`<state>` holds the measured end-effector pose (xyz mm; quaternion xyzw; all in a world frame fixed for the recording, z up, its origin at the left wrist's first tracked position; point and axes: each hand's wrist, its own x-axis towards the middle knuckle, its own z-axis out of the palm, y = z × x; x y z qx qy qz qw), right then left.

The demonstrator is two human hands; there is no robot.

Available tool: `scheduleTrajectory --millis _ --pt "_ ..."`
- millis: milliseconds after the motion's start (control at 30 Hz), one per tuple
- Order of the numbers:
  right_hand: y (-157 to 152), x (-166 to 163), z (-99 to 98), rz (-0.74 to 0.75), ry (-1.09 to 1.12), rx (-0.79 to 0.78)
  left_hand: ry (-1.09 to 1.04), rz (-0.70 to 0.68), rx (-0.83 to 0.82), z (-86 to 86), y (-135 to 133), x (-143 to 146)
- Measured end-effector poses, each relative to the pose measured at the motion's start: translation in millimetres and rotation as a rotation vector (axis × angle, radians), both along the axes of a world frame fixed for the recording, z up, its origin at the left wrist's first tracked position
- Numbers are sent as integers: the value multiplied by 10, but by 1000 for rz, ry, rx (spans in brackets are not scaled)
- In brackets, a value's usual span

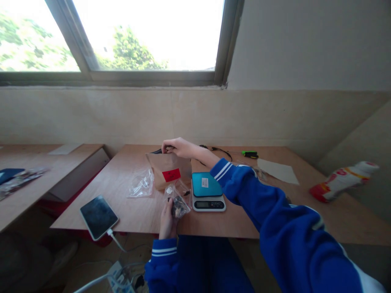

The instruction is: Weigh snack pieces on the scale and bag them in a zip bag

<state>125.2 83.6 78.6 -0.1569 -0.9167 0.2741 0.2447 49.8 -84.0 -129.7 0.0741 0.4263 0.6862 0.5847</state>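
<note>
Near the table's front edge, my left hand is closed around a small transparent plastic bag with dark and brownish small pieces inside. A brown paper bag with a red label stands just behind it. At the paper bag's top opening is my right hand, its fingers curled down over the rim. What those fingers grip, if anything, is hidden. Something dark shows at the opening beside them. To the right of the paper bag sits a digital scale with a blue top, under my right forearm.
A crumpled transparent bag lies left of the paper bag. A phone with a white cable overhangs the front edge. Further right are a green-and-black screwdriver, a white sheet, a black cable and a bottle.
</note>
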Motion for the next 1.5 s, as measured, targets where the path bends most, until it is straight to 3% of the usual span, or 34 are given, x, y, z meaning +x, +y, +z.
scheduleTrajectory --millis 167,300,400,667,833,900,967,1033,1100,1200,1267,1400,1500 --pt "131 -12 160 40 -245 23 31 -12 -5 18 69 29" --pt "238 -117 310 -8 -601 -140 31 7 6 -7 91 45" --pt "249 -182 321 -28 -674 -185 -2 4 23 -20 85 33" --pt "191 -56 233 -235 -482 157 -80 -52 71 69 65 39" --pt "-110 216 173 -259 122 95 8 -81 177 231 64 37" --pt "-385 377 83 -326 392 16 78 -83 218 313 71 7" --pt "-699 529 -61 -342 523 -97 151 -73 222 401 81 -23" --pt "-981 633 -245 -318 466 -165 213 -59 217 478 93 -36" --pt "-1173 666 -444 -333 416 -136 271 -46 235 525 108 -26" --pt "-1268 606 -727 -424 453 -100 353 -42 285 532 146 4" --pt "-1242 534 -892 -490 525 -161 416 -42 312 535 181 12" --pt "-1148 410 -1166 -531 730 -580 803 -48 374 719 214 -1" --pt "-1131 346 -1323 -411 969 -1024 1244 -96 271 1011 170 26"
